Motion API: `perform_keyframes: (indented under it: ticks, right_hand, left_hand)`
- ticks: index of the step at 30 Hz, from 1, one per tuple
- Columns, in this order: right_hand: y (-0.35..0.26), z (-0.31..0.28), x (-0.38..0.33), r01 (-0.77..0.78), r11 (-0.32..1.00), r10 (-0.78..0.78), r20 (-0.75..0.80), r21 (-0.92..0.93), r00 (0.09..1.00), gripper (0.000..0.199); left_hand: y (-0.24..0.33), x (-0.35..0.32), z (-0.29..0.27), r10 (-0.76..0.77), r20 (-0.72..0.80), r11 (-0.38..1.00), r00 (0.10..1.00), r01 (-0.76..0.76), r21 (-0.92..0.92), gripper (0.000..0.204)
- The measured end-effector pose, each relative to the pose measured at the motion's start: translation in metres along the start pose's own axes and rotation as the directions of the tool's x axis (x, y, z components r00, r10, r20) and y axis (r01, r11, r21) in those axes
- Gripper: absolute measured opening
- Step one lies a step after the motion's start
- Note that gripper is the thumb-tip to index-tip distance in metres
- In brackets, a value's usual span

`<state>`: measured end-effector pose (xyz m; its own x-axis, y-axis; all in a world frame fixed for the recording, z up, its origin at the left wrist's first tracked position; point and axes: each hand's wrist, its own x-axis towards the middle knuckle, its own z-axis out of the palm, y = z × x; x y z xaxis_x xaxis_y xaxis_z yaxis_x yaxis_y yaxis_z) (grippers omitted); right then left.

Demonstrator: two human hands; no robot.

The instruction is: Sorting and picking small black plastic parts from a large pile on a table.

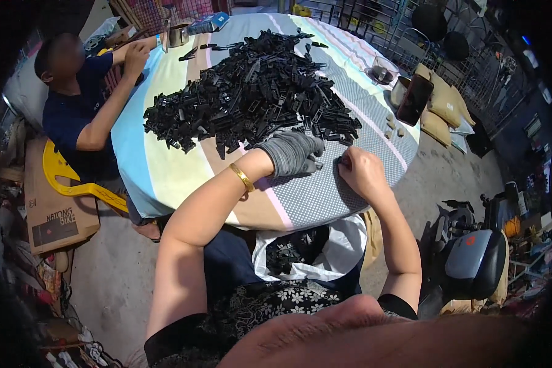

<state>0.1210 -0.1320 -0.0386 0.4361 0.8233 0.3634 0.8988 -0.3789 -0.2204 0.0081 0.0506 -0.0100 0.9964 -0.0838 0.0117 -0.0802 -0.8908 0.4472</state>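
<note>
A large heap of small black plastic parts [251,92] lies on the cloth-covered round table [178,184]. My left hand [291,153], in a grey knit glove, rests at the heap's near edge with its fingers curled in. Dark bits show by its fingertips, but what it grips is hard to make out. To its right, my bare right hand [365,172] is closed above the dotted part of the cloth. Something small and dark shows at its fingertips, too hidden to name. Below the table edge, a white sack [346,245] between my legs holds more black parts.
Across on the left sits a person [80,104] with both arms at the table, beside a metal cup [178,35]. A phone [414,99] stands at the table's right edge, near several small beige pieces [391,126]. A scooter [472,257] stands at right, a yellow chair [73,184] at left.
</note>
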Motion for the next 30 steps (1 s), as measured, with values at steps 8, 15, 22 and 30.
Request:
perform_keyframes:
  ticks: [8,15,22,30]
  right_hand:
    - [-0.014,-0.030,-0.007,0.091,0.963,-0.114,0.078,0.253,0.990,0.022]
    - [0.002,-0.005,-0.006,0.300,0.895,-0.333,0.048,0.332,0.942,0.019]
    - [0.002,0.002,-0.014,0.083,0.889,-0.047,-0.090,0.450,0.995,0.020]
    - [0.003,0.007,-0.015,0.213,0.912,-0.153,-0.190,0.351,0.970,0.017]
  left_hand:
    - [0.007,0.007,0.008,-0.219,-0.111,0.959,0.969,0.193,-0.207,0.039]
    - [-0.009,0.009,0.015,-0.016,-0.199,0.948,0.980,-0.049,-0.314,0.025]
    - [0.001,0.006,0.008,-0.050,-0.147,0.995,0.988,0.036,-0.095,0.031]
    - [0.000,0.005,0.011,-0.033,-0.149,0.995,0.988,0.019,-0.095,0.033]
